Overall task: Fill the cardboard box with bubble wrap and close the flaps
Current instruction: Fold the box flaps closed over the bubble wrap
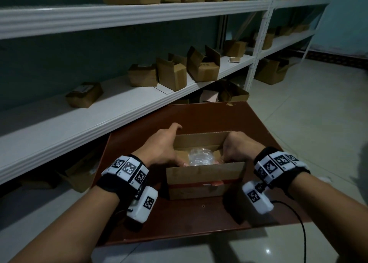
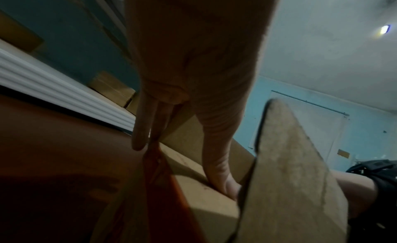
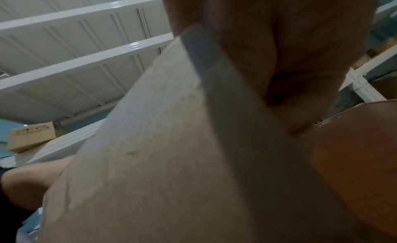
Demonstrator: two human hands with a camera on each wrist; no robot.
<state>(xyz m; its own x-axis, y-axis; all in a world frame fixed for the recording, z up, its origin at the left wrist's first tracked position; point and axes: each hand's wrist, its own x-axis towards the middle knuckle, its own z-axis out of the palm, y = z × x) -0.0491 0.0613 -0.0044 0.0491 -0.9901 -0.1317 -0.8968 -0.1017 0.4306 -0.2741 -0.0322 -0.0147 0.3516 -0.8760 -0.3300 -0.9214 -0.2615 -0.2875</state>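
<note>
An open cardboard box [image 1: 205, 185] stands on the brown table [image 1: 189, 221]. A wad of clear bubble wrap [image 1: 201, 156] lies inside it. The near flap [image 2: 290, 161] and the far flap [image 1: 199, 141] stand upright. My left hand [image 1: 163, 146] lies over the box's left side with its fingers [image 2: 141, 128] straight along the outside. Its thumb [image 2: 219, 172] presses on the folded left flap. My right hand [image 1: 237, 149] is curled over the right side and grips the right flap [image 3: 161, 144]. The fingertips of both hands are hidden inside the box.
White metal shelving [image 1: 99, 113] runs along the left and back, close to the table's left edge. It carries several small cardboard boxes [image 1: 171, 75]. More boxes sit on the tiled floor [image 1: 308, 113] to the right. A black cable [image 1: 298, 223] hangs from my right wrist.
</note>
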